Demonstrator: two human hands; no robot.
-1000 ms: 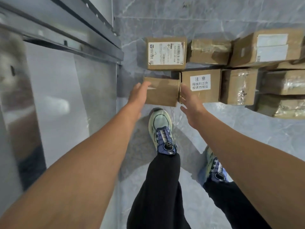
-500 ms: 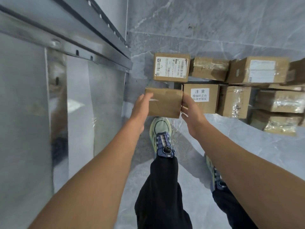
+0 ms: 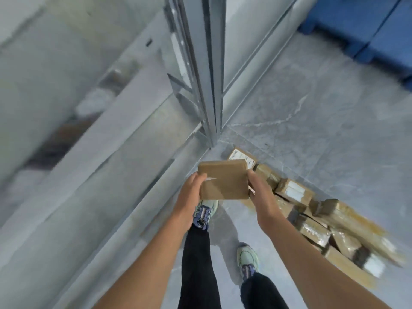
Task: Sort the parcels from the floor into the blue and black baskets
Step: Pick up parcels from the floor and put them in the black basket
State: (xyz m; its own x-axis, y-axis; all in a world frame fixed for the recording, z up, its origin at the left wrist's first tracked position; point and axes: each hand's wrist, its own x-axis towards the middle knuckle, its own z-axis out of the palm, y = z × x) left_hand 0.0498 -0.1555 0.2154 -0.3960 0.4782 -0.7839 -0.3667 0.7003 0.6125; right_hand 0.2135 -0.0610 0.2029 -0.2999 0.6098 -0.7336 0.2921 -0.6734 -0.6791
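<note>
A plain brown cardboard parcel point(image 3: 224, 180) is held in the air above my shoes, between my two hands. My left hand point(image 3: 191, 192) grips its left edge and my right hand point(image 3: 260, 192) grips its right edge. On the grey floor to the right lies a row of several more brown parcels point(image 3: 312, 217), some wrapped in clear tape, some with white labels. One labelled parcel point(image 3: 242, 157) lies just behind the held one. A blue container point(image 3: 365, 23) shows at the top right corner, blurred. No black basket is in view.
A metal shelving unit point(image 3: 207, 85) with an upright post and steel panels fills the left half of the view. My two feet in pale green and blue shoes point(image 3: 204, 214) stand on the marble floor point(image 3: 323, 121) beside it.
The parcel has come off the floor and now sits between both hands. My view has swung up and turned, so the parcel row now runs to the lower right and a blue container appears.
</note>
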